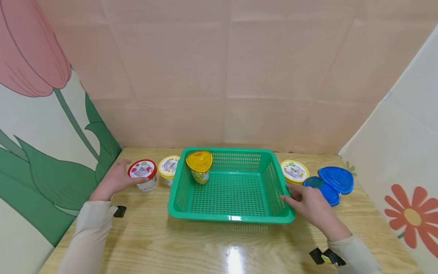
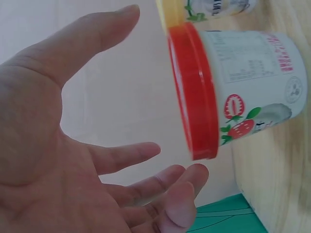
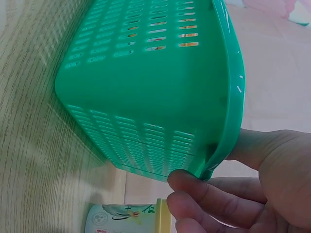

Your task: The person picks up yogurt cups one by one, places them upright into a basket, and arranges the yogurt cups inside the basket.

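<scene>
Head view: A person's left hand (image 1: 116,179), thumb and fingers spread wide, hangs at the red tub (image 1: 142,167) near the left end of a wood-grain desk (image 1: 191,243). A second tub, yellow-lidded (image 1: 169,166), stands between it and a green basket (image 1: 219,217), which sits at the middle of the desk. Inside, in the far left corner, a yellow cup (image 1: 199,161) stands with its rounded triangular lid on. On the other side the right hand (image 1: 309,199) grips the basket's right rim toward its near corner. Just beyond that rim is another yellow-topped tub (image 1: 294,171), with two blue lids (image 1: 337,179) beside it, one overlapping the other. A pink backdrop (image 1: 226,76) rises behind, flanked by flower-painted walls.

Left wrist view: Thumb held well away from lightly bent fingers, the hand frames a broad gap. The red tub stands upright on the desk, strawberries printed on its white side, its lid just beside the fingertips; whether any of them touches it cannot be told.

Right wrist view: Thumb on one side and fingers on the other, the hand pinches the basket's slotted wall at the lip. A yellow-topped tub stands near the fingers.
</scene>
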### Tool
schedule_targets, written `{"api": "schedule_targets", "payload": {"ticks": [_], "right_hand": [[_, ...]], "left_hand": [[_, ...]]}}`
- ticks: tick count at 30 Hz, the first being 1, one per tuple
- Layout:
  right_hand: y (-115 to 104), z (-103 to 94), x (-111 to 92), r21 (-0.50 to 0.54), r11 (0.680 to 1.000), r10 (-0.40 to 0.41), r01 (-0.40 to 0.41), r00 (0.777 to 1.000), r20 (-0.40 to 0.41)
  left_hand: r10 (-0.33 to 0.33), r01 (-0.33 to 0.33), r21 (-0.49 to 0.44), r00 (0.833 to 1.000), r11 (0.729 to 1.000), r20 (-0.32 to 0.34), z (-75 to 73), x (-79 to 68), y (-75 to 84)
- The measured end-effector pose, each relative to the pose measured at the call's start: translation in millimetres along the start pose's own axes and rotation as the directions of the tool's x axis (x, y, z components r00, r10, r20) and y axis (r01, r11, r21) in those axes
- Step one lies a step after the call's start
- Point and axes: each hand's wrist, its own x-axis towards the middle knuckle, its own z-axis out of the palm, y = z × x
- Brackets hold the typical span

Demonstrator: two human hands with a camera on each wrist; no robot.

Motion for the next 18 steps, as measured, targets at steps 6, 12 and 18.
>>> {"api": "schedule_targets", "payload": {"ticks": [6, 12, 18], "right_hand": [[0, -1.8, 0, -0.002, 1.0, -0.004, 0.004, 1.0, -0.01], [0, -2.0, 0, 0.002, 1.0, 0.007, -0.007, 1.0, -0.005], [2, -0.5, 0, 0.005, 1.0, 0.014, -0.014, 1.0, 0.0]], "left_hand": [[0.036, -0.036, -0.021, 0.999, 0.999, -0.014, 6.3, 5.0, -5.7], [0.012, -0.008, -0.098, 0.999, 0.995, 0.035, 11.6, 7.4, -9.4], [-0.038, 0.044, -0.121, 0.998, 0.992, 0.057, 13.1, 7.1, -8.3]]}}
